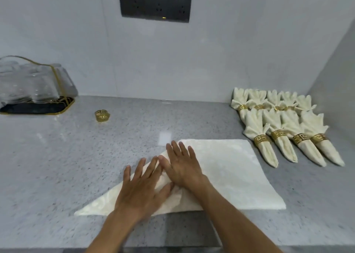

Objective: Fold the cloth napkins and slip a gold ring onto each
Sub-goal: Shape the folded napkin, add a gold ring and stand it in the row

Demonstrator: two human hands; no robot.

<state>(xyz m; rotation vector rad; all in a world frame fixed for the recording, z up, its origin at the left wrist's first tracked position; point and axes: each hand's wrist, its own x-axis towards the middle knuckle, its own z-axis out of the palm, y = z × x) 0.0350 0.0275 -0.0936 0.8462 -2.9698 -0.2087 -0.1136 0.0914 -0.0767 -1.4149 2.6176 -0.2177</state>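
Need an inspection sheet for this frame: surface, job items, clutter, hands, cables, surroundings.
Surface: grey speckled counter, glossy.
Job's things: cream napkin lying partly folded near the front edge; loose gold ring far left, apart from the napkin; finished napkins with rings in two rows at right.
Clutter: clear bag with gold trim on a dark tray, back left.
Hands: left hand and right hand flat on the napkin's fold, fingers straight.
Cables: nothing seen.
Surroundings: pale wall, black socket panel with one small light on.

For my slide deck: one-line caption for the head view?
Both hands flatten a napkin; one ring waits.
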